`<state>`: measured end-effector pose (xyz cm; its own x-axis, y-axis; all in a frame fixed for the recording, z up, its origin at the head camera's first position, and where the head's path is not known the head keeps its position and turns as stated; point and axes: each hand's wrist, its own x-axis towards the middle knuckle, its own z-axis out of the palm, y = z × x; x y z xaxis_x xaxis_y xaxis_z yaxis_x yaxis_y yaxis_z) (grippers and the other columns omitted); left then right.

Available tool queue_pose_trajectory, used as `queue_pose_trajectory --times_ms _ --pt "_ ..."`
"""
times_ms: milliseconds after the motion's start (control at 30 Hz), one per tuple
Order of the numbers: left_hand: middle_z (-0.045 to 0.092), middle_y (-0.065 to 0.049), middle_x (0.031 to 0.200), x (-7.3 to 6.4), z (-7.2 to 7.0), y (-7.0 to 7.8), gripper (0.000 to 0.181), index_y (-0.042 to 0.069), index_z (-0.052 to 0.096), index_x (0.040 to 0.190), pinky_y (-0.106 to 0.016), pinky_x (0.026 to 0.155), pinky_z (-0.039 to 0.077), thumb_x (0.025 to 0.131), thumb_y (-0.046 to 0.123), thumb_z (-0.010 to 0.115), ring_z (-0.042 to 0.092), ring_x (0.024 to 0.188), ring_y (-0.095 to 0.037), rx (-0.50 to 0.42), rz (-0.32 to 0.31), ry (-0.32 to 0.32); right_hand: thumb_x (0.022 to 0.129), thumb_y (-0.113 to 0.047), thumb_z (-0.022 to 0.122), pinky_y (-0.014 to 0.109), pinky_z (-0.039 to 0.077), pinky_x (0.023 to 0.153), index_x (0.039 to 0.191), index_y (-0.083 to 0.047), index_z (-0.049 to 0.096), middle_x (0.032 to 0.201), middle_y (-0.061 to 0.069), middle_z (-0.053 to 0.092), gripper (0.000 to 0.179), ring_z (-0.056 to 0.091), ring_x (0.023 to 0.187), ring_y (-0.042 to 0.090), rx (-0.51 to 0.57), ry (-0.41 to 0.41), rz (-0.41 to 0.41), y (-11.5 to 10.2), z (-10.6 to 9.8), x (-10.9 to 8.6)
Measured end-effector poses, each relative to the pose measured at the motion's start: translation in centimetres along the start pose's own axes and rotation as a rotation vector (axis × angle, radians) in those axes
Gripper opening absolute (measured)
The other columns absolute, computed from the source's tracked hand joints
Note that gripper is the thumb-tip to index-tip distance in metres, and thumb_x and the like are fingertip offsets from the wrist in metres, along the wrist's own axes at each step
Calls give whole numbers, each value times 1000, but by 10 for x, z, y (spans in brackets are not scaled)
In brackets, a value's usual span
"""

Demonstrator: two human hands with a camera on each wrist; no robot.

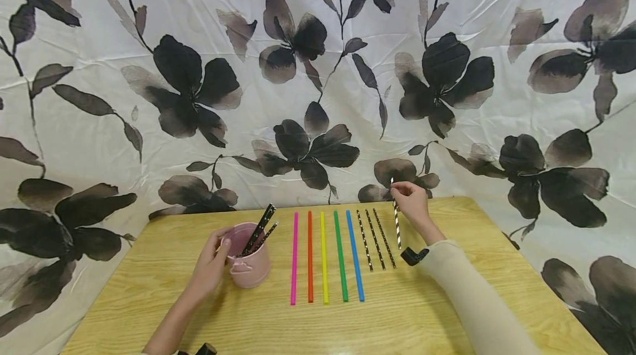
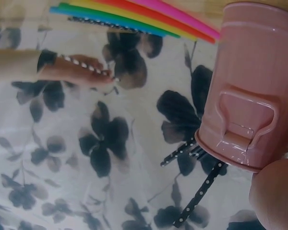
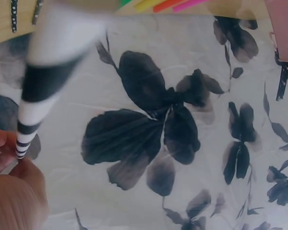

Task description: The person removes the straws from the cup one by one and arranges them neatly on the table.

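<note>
My left hand holds a small pink metal bucket by its left side, thumb near the rim. Several black straws with white dots lean out of its top. In the left wrist view the bucket shows a folded side handle. Over the right part of the table, my right hand pinches a black-and-white striped straw near its upper end. Seen from the right wrist, the striped straw runs up close to the camera from the fingertips.
Between the hands lie straws side by side: pink, red, yellow, green and blue, then three thinner black dotted straws. A flowered cloth hangs behind the wooden table.
</note>
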<state>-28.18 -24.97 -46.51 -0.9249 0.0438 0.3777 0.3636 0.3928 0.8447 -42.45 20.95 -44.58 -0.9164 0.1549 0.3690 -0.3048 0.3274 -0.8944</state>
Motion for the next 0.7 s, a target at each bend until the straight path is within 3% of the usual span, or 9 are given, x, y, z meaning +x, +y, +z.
queue_pose_trajectory --times_ms 367,700 --pt "37 -14 128 -2 0 -1 38 8 34 131 -24 70 45 97 25 33 41 104 -29 8 -2 -13 81 -9 62 41 49 60 110 -3 59 91 13 58 30 57 65 18 -29 -180 120 25 2 -2" --pt "39 -13 126 -3 1 -2 38 9 34 130 -24 72 44 96 27 34 41 105 -28 -12 -13 -6 79 -7 64 32 47 50 108 3 59 88 15 59 31 56 60 19 -110 -202 110 39 7 -8"
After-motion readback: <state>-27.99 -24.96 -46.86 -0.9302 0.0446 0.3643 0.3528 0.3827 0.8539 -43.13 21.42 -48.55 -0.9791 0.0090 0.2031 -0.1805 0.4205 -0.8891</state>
